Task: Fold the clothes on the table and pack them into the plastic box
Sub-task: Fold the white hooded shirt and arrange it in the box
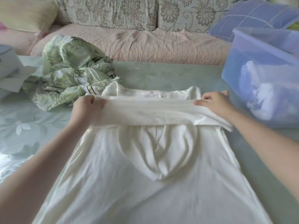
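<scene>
A cream white garment (145, 183) lies spread on the table in front of me, with its sleeves folded in over the middle. My left hand (85, 110) grips the left end of a raised band of its cloth, and my right hand (216, 104) grips the right end. The band is stretched taut between both hands above the garment's collar end. A translucent blue plastic box (262, 75) stands at the right, with folded pale clothes inside. A crumpled green leaf-print garment (69, 71) lies in a heap at the far left of the table.
The table wears a pale green floral cloth (24, 130). Behind it runs a sofa (145, 44) with floral back cushions, and a blue checked pillow (252, 16) lies at its right end. A grey object (6, 62) sits at the left edge.
</scene>
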Motion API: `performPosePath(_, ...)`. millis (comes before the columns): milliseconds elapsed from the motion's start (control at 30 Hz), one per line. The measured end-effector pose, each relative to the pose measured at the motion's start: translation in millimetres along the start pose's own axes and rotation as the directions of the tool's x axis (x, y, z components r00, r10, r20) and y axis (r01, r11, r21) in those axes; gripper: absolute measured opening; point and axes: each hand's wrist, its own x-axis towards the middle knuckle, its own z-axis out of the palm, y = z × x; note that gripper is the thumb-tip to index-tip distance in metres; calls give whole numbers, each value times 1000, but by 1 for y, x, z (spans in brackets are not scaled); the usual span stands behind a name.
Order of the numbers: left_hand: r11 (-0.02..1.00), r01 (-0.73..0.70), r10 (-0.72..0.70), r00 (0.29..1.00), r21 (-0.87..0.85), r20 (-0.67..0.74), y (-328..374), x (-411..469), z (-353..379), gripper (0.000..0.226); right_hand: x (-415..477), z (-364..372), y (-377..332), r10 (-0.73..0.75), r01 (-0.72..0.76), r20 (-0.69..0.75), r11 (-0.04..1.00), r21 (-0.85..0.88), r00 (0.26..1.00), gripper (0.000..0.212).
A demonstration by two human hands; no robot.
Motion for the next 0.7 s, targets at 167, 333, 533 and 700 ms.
performPosePath(167,990,-131,137,976,50,-167,3,1,-11,21,10,-6,-13,-84,75,-128,995,-71,988,45)
performPosePath(333,963,-210,236,960,166,-153,-6,19,-5,26,16,3,-10,-155,138,-57,963,-233,986,56)
performPosePath(533,920,-203,261,955,335,-138,-20,28,8,25,13,-6,3,-179,155,-26,908,-389,983,68)
performPosePath(700,848,-253,358,921,465,-152,-19,21,8,32,8,-2,14,-333,267,-24,796,-543,943,79)
